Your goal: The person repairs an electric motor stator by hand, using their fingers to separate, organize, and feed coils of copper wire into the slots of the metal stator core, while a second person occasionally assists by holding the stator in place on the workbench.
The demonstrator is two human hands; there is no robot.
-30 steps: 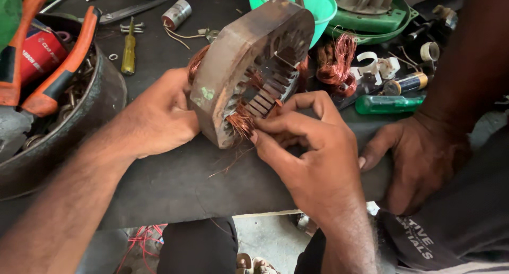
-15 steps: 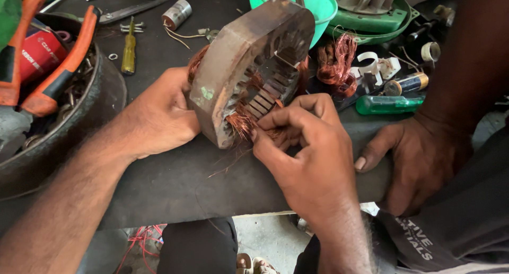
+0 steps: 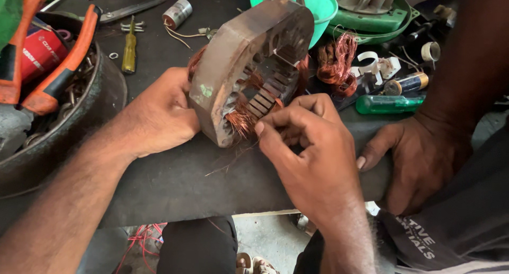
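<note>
Little has moved: left hand [image 3: 159, 112] still steadies the motor stator [image 3: 246, 67], right hand's [image 3: 313, 152] grip pinched on its copper winding [image 3: 241, 120].

I see a dark, worn bench [image 3: 175, 184] under flat daylight; below its front edge, pale concrete floor [image 3: 265, 237] with red wire scraps [image 3: 140, 237].

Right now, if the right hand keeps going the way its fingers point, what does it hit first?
The right hand points up-left into the motor stator; its fingers would probably first meet the copper winding in the slots, though depth is unclear.
</note>
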